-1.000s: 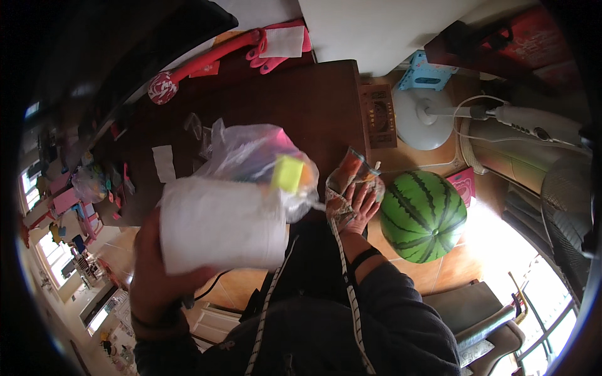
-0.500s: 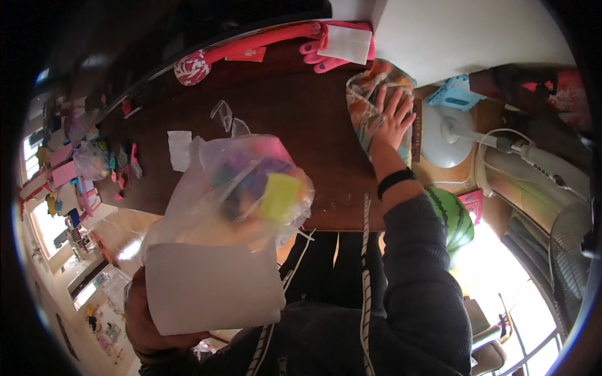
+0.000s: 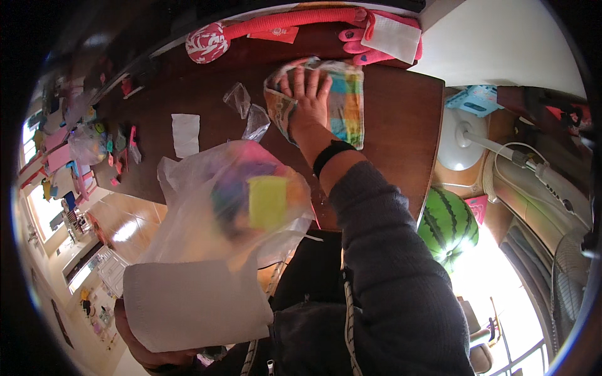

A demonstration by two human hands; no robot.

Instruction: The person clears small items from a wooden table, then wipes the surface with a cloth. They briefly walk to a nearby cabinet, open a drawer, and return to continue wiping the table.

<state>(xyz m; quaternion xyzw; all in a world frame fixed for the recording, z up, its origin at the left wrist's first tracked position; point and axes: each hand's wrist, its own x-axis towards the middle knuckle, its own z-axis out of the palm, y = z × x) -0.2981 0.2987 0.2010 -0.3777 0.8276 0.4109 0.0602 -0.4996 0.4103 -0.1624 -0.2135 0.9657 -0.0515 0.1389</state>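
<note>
My right hand (image 3: 307, 97) lies flat, fingers spread, on a checked, multicoloured cloth (image 3: 347, 100) on the dark brown table (image 3: 395, 125). At the lower left, my left hand (image 3: 141, 341) is closed around a white paper roll (image 3: 194, 304); its fingers are mostly hidden behind it. A translucent plastic bag (image 3: 188, 194) hangs beside the roll over the table's near edge, with blurred colourful contents and a yellow-green square (image 3: 268, 201) showing. Whether my left hand also grips the bag, I cannot tell. Crumpled clear plastic pieces (image 3: 256, 122) and a white paper sheet (image 3: 185, 135) lie left of the cloth.
Along the back lie a red stick (image 3: 288, 24) with a patterned round head, a red packet (image 3: 274, 34) and pink gloves (image 3: 373, 47) under white paper. Small items (image 3: 122, 150) crowd the left end. Beyond the right edge are a watermelon (image 3: 446, 225) and a white fan base (image 3: 461, 147).
My right hand has slid the checked cloth leftward from the table's right edge toward the clear plastic pieces. The roll in my left hand has shifted slightly left and down.
</note>
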